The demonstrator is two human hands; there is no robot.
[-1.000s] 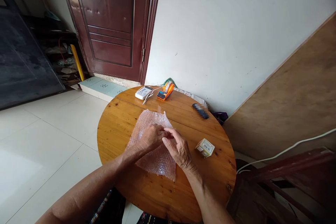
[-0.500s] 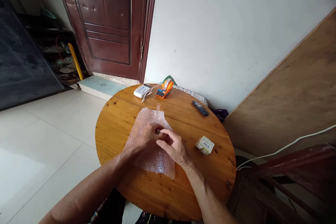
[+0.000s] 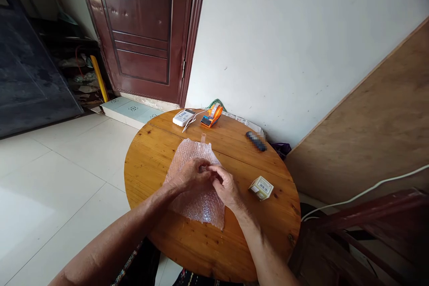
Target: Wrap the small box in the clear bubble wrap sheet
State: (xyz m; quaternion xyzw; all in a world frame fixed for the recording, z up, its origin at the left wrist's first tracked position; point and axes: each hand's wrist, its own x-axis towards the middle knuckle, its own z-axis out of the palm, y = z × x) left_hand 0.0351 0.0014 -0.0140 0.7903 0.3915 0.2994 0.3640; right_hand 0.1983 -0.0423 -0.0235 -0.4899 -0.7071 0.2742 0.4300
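A sheet of clear bubble wrap (image 3: 189,152) lies on the round wooden table (image 3: 157,152). My left hand (image 3: 189,175) rests on top of it, fingers curled and meeting my right hand (image 3: 227,186). Both hands pinch at the same spot over the wrap's right edge. What sits between the fingertips is too small to make out. A short strip of tape (image 3: 203,137) sticks up at the wrap's far edge.
A small white and yellow box (image 3: 262,187) lies to the right of my hands. Further back are a dark remote-like bar (image 3: 256,141), an orange tape dispenser (image 3: 211,116) and a white device with a cord (image 3: 182,117). A wooden chair (image 3: 368,228) stands at right, a door (image 3: 144,27) behind.
My hands have stayed together over the bubble wrap, with the right fingers curling in closer to the left. The view shifted slightly.
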